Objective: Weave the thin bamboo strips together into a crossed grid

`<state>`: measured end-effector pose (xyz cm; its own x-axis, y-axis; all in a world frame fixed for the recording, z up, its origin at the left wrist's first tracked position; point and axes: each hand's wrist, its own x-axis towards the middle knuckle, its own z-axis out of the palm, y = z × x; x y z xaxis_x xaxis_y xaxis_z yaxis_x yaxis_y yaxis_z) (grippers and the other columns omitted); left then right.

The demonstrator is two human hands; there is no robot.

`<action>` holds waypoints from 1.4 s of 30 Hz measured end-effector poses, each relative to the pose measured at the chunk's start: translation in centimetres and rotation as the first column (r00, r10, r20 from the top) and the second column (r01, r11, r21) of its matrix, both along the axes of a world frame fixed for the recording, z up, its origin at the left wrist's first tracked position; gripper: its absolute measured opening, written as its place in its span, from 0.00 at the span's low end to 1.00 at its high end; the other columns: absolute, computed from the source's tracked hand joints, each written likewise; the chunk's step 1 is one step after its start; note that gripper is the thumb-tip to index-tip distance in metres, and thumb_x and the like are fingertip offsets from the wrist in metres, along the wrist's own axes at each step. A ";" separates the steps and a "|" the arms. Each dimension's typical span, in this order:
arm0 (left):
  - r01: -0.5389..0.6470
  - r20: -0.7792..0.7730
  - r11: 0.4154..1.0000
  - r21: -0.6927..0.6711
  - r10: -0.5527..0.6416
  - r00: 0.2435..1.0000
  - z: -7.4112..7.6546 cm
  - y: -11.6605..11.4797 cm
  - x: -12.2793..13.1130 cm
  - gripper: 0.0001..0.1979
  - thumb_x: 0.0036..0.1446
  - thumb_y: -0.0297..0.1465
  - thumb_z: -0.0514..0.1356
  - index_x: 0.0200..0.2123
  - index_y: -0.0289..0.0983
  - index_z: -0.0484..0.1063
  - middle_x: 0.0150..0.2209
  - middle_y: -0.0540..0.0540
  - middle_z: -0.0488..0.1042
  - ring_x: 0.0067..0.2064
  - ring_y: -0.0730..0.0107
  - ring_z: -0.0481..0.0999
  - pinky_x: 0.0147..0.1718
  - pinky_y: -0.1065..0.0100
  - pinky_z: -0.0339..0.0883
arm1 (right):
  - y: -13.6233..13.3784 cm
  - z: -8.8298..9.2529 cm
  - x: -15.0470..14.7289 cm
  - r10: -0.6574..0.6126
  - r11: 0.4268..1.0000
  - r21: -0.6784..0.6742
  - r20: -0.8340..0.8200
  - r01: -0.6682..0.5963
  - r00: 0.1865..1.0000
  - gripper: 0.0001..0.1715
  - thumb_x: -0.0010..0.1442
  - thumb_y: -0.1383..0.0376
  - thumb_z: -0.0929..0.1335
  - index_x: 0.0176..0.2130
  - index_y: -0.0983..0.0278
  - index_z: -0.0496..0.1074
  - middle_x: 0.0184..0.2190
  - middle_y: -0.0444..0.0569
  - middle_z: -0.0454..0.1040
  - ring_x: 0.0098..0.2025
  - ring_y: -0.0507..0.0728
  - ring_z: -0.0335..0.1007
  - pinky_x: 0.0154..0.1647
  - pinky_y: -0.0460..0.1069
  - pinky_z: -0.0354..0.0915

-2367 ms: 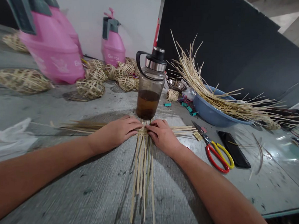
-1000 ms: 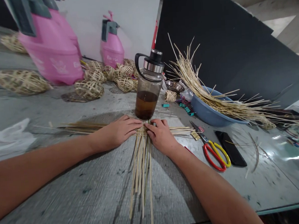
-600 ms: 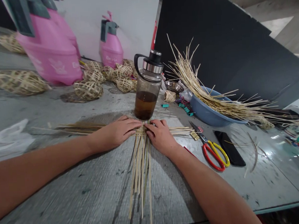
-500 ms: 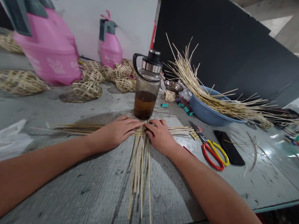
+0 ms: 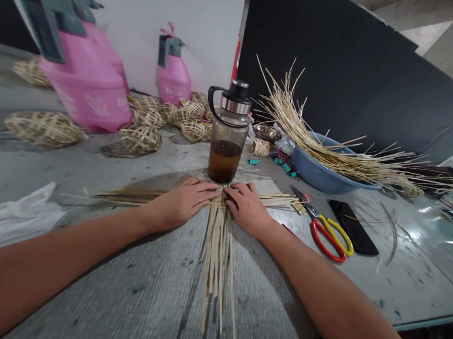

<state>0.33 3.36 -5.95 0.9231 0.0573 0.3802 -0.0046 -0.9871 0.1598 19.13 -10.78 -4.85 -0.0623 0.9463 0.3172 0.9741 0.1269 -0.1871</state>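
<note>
Touching crossed strips (image 5: 218, 205) on the bench (image 5: 104, 307), we hold our left hand (image 5: 186, 202) nearly straight-fingered, our right hand (image 5: 247, 209) curled, either's grip unclear; the crossing seems woven, the long ends loose.

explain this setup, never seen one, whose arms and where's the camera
No machine here: these are one person's bare left hand and right hand, filmed by a single camera worn on the head. On the grey table lie thin crossing strips; the fingers of both hands touch them where they cross, though the grip itself is hard to see. A bottle stands just beyond. Scissors and a blue basin of loose strips are to the right; pink sprayers and woven pieces sit toward the back left.
</note>
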 end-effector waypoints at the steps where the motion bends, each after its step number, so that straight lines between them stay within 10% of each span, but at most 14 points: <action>1: 0.012 -0.003 1.000 0.003 -0.012 1.000 0.0 0.0 0.0 0.20 0.73 0.29 0.45 0.61 0.35 0.70 0.62 0.41 0.68 0.57 0.60 0.67 0.57 0.60 0.54 | 0.0 0.0 0.0 -0.004 1.000 0.002 -0.004 0.005 1.000 0.17 0.67 0.67 0.65 0.54 0.67 0.72 0.51 0.58 0.71 0.55 0.62 0.61 0.59 0.59 0.57; 42: 0.025 0.041 0.995 -0.097 -0.021 0.999 -0.9 0.4 0.3 0.19 0.73 0.30 0.48 0.61 0.33 0.69 0.60 0.43 0.71 0.61 0.62 0.63 0.63 0.59 0.51 | -0.1 -0.2 0.7 -0.035 0.998 0.041 -0.256 0.047 0.966 0.14 0.63 0.67 0.69 0.49 0.65 0.76 0.47 0.55 0.71 0.52 0.60 0.62 0.57 0.57 0.57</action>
<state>0.62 3.79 -6.88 0.9090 0.0747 0.4101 -0.0355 -0.9664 0.2546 19.87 -10.91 -5.02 0.0645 0.9303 0.3611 0.8995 0.1025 -0.4248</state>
